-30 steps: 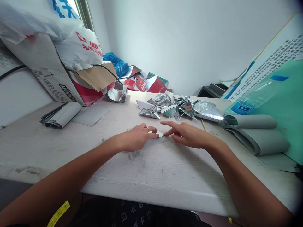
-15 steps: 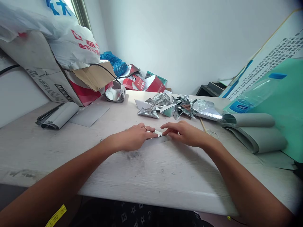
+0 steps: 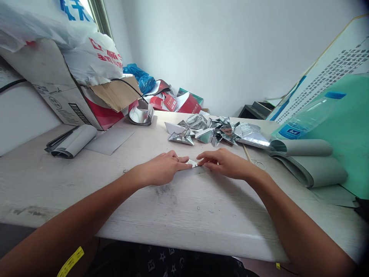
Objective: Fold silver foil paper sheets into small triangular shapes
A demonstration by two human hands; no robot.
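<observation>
Folded foil piece on the table right now, small, lying btw my two hands, on top of a flat grey strip. L hand: fingers stretched out, close together, tips right at the foil's left end. R hand: fingers curled a bit, tips on the foil's right end. Both are touching it, but can't tell from here if that's a real pinch or just contact.

Just ahead of the hands, pile of folded foil shapes w/ a silver pouch at its right end. Thin wooden stick and rubber band near R hand. Further right, rolled grey booklet and plastic water bottle w/ blue label, lying on its side on a green board. Far L, rolled papers beside a grey sheet. Behind those, curled foil scrap by a cardboard box.
</observation>
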